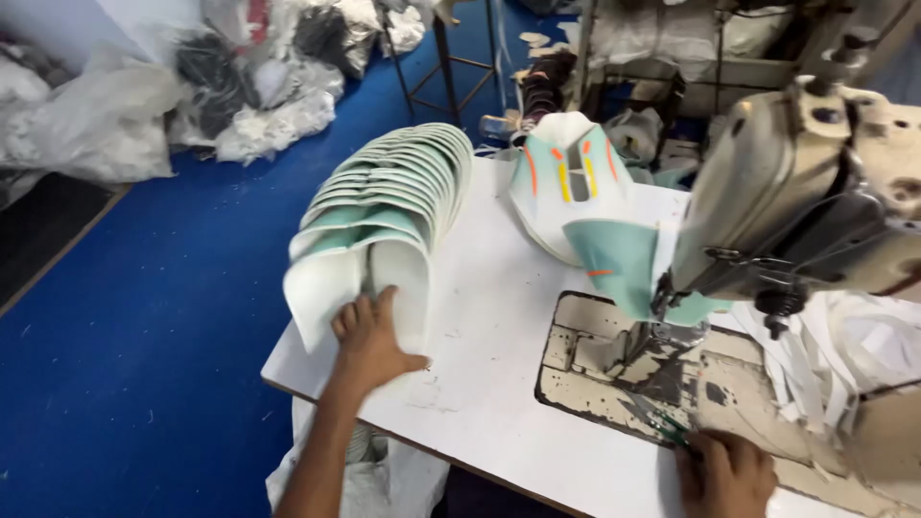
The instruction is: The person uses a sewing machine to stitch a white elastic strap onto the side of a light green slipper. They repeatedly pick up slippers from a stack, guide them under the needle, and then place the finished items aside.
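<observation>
Blue floor (pixel 163 317) fills the left side, with bags of white scraps (pixel 240 86) heaped at its far edge. On the white table (pixel 499 384), a fanned stack of mint-and-white curved pieces (pixel 389 206) arcs along the left edge; the left hand (pixel 369 341) lies flat, fingers spread, on its nearest piece. Further right, sewn mint pieces (pixel 576 192) trail toward the sewing machine (pixel 806 192). At the bottom right, the right hand (pixel 724 475) pinches a small green-handled tool (pixel 667 427).
</observation>
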